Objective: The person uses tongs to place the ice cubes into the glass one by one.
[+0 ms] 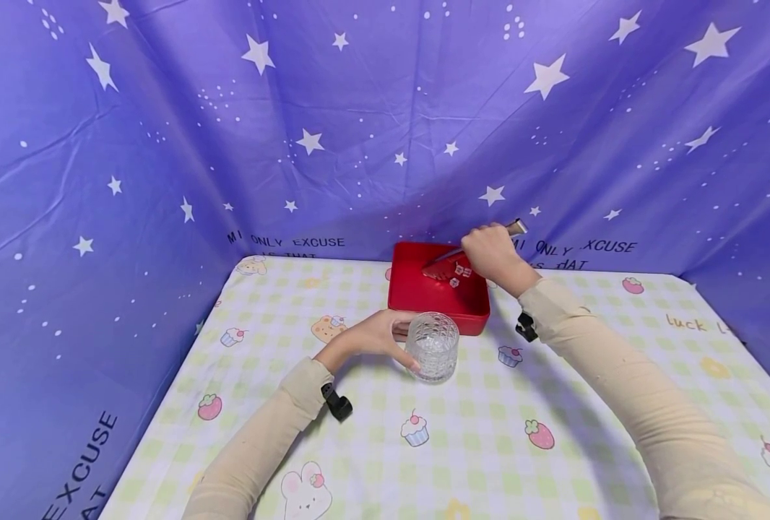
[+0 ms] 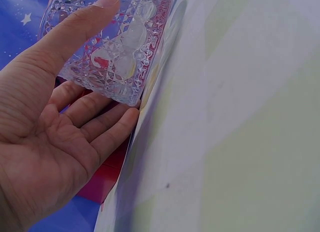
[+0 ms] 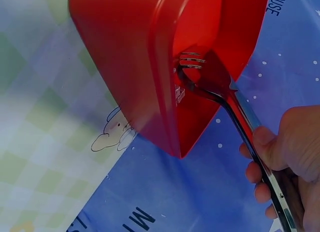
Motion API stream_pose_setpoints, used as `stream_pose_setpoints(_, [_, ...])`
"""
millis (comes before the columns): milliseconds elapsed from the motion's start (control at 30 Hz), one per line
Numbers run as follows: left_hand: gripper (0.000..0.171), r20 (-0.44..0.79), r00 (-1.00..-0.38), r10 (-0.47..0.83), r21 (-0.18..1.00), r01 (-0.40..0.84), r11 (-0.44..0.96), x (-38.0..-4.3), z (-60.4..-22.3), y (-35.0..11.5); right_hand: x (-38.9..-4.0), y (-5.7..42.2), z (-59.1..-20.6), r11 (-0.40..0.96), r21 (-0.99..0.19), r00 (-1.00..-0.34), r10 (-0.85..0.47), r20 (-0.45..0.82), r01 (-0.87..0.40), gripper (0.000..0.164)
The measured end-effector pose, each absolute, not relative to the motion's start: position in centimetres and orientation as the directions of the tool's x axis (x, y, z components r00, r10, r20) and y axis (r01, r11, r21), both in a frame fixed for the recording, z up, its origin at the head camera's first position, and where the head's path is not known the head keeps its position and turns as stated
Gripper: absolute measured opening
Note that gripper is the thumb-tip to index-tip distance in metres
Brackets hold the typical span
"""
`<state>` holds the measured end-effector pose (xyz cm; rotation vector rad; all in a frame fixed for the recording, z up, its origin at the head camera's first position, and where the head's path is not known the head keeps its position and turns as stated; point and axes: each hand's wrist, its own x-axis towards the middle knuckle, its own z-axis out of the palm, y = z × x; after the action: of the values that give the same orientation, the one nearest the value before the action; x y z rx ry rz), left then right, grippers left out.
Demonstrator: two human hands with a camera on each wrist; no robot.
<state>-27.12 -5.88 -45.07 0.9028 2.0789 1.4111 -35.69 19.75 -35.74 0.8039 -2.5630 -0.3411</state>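
Note:
A clear cut-glass tumbler [image 1: 433, 350] stands upright on the table in front of the red box. My left hand [image 1: 380, 334] is around its left side. In the left wrist view the thumb crosses the near face of the tumbler, and the fingers lie behind it. My right hand [image 1: 491, 249] grips metal tongs [image 3: 240, 123] by the handle, over the box's right rim. One tong end has fork-like tines, which reach down inside the red box [image 1: 438, 312]. Several small clear cubes [image 1: 461, 270] lie on the box floor near the tong ends.
A checked tablecloth [image 1: 463, 440] with cupcake and strawberry prints covers the table. Purple star-printed cloth [image 1: 372, 87] rises behind the table's back edge and along both sides. The box stands close to that back edge.

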Motion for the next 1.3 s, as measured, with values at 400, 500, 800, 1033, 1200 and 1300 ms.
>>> stream_pose_setpoints(400, [0.087, -0.024, -0.674, 0.738, 0.933, 0.251, 0.259, -26.9, -44.9, -5.9, -35.7, 20.1, -36.0, 0.806, 0.357, -0.755, -0.579, 0.307, -0.472, 0.021])
stream_pose_setpoints(500, [0.087, -0.025, -0.674, 0.738, 0.932, 0.251, 0.262, -26.9, -44.8, -5.9, -35.7, 20.1, -36.1, 0.803, 0.369, -0.744, -0.584, 0.325, -0.469, 0.017])
stream_pose_setpoints(800, [0.086, -0.027, -0.678, 0.735, 0.931, 0.251, 0.266, -27.0, -44.8, -5.9, -35.3, 20.9, -36.6, 0.799, 0.396, -0.639, -0.6, 0.482, -0.452, 0.005])
stream_pose_setpoints(1033, [0.086, -0.019, -0.681, 0.732, 0.93, 0.257, 0.263, -27.0, -44.9, -5.9, -35.1, 21.4, -35.7, 0.822, 0.361, -0.533, -0.563, 0.632, -0.44, 0.004])
stream_pose_setpoints(1200, [0.086, -0.002, -0.665, 0.747, 0.934, 0.265, 0.238, -27.0, -45.0, -5.8, -34.8, 21.6, -34.5, 0.846, 0.27, -0.473, -0.491, 0.732, -0.461, 0.005])
stream_pose_setpoints(1300, [0.087, 0.001, -0.657, 0.754, 0.934, 0.27, 0.233, -27.1, -45.1, -5.8, -34.3, 21.8, -33.7, 0.852, 0.196, -0.46, -0.439, 0.772, -0.485, 0.004])
